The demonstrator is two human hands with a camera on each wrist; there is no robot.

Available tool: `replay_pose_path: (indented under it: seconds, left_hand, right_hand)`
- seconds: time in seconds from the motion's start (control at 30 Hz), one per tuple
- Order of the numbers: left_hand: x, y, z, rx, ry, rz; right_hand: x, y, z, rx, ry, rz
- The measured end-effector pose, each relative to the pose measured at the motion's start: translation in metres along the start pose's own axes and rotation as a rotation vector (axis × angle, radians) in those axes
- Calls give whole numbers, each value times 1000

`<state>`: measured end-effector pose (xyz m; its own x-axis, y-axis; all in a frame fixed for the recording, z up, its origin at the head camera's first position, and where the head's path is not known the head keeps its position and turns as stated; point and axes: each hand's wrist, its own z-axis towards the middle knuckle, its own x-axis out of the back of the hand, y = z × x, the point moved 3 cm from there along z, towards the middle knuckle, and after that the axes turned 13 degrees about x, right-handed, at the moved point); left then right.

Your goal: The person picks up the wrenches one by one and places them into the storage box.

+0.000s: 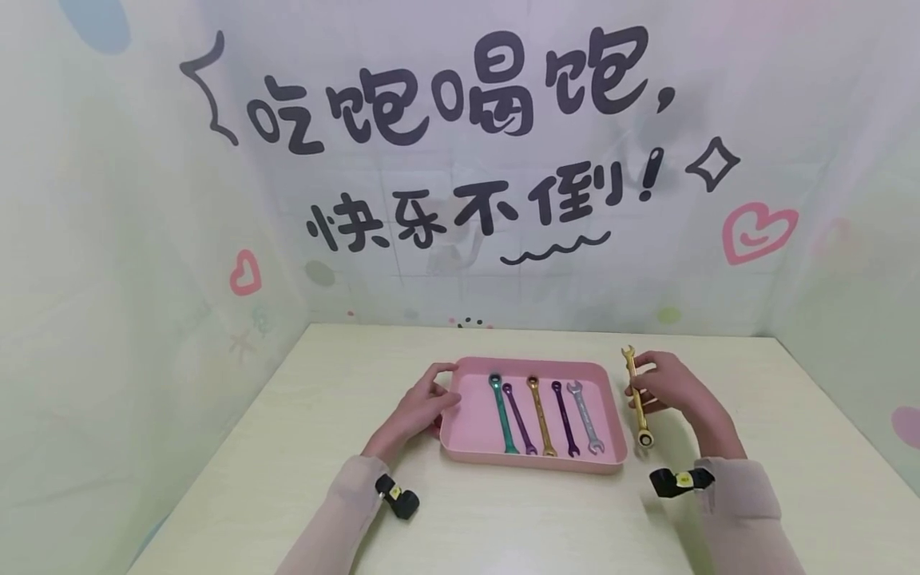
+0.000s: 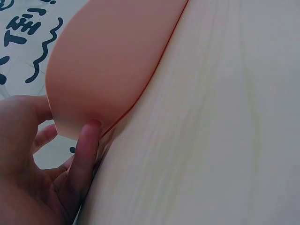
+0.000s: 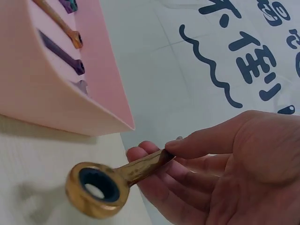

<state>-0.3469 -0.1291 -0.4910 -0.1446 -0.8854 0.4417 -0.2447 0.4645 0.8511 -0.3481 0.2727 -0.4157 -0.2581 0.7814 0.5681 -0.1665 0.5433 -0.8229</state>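
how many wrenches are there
6: five lie side by side in the pink tray: green, purple, gold, dark purple, silver. The right hand holds a sixth, gold wrench.

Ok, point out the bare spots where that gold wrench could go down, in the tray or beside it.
In the pink tray, the strip between its left wall and the green wrench is bare. The five wrenches crowd the middle and right. The table right of the right hand, holding the gold wrench, is bare too.
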Motion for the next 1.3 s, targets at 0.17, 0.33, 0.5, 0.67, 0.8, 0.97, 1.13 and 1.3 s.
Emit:
replay_pose_path:
  seconds: [0.17,0.33,0.5,0.67,0.8,0.97,1.13,1.3]
  left_hand:
    - [0,-1,-1,1,4,3]
    - [1,0,-1,-7,6,1]
    - [1,-1,-1,-12,11,4]
    - [1,-2,0,-6,11,0]
    - [1,-1,0,-6,9,-3]
    - [0,1,0,-6,4,-2]
    - [0,1,-1,-6,8,7]
    - [0,1,-1,-6,18,7]
  right_hand:
    - [3,-3,-1,29,51,20]
    - [6,-6,0,35,77,56]
    - [3,-8,0,45,48,72]
    - [-1,-10,-1,55,20,83]
    - [-3,-11,-1,47,15,89]
    - [-4,-10,0,44,16,72]
    - [-5,-11,0,50,13,62]
    - [-6,-12,0,71,10,59]
